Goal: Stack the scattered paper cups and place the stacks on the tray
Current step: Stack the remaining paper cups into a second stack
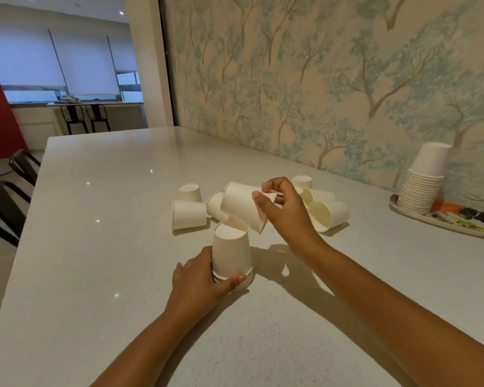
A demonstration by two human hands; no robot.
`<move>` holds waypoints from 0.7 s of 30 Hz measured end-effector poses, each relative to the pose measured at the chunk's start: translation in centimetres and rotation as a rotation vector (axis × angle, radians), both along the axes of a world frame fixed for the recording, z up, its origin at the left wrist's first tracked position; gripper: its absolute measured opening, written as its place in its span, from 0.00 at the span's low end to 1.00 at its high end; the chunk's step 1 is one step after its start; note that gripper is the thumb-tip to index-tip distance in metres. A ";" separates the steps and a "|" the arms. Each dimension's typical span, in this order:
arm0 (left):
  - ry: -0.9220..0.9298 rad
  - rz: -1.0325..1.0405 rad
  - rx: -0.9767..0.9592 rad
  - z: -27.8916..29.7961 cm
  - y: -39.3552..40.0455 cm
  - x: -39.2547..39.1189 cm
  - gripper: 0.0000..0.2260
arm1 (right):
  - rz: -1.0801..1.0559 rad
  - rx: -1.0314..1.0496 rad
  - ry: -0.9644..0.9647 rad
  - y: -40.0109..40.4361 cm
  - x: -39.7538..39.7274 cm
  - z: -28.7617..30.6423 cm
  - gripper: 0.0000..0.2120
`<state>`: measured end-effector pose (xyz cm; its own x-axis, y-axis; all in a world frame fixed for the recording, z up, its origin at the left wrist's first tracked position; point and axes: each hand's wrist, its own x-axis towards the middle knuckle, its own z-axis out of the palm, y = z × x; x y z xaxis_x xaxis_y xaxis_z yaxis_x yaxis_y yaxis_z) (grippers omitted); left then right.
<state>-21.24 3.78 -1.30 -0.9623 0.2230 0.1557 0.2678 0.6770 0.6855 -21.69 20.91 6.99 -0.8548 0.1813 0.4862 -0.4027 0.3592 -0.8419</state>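
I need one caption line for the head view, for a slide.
Left hand steadies a small cup stack while right hand tilts another cup above it.

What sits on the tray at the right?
A tall upside-down stack of paper cups stands on the tray's left end. Beside it lies something colourful, too blurred to identify; the tray's right end is cut off.

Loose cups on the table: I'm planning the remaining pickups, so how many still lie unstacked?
6, maybe more hidden behind the right hand: upside-down, on side, behind the held cup, upside-down at back, two on sides.
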 end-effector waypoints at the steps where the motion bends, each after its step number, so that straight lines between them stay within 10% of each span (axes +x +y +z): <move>1: 0.000 0.000 0.001 0.0 0.0 0.0 0.40 | 0.058 -0.004 -0.084 0.4 -0.2 0.3 0.10; 6: 0.006 0.007 -0.018 0.0 0.0 0.0 0.40 | 0.150 0.047 -0.500 2.1 -0.7 0.6 0.26; 10: 0.010 -0.002 -0.014 0.0 -0.1 0.0 0.40 | -0.015 -0.119 -0.255 1.6 -1.4 -0.1 0.24; 15: 0.014 0.014 -0.020 0.0 0.0 0.0 0.39 | 0.391 -0.733 -0.097 -0.8 -1.0 -1.0 0.36; 18: 0.018 0.002 -0.021 0.0 0.0 0.1 0.39 | 0.449 -0.596 -0.138 -2.5 -0.7 -2.7 0.49; 21: 0.027 -0.013 0.004 0.0 0.0 0.1 0.40 | 0.423 -0.315 -0.129 -2.7 -0.3 -4.0 0.39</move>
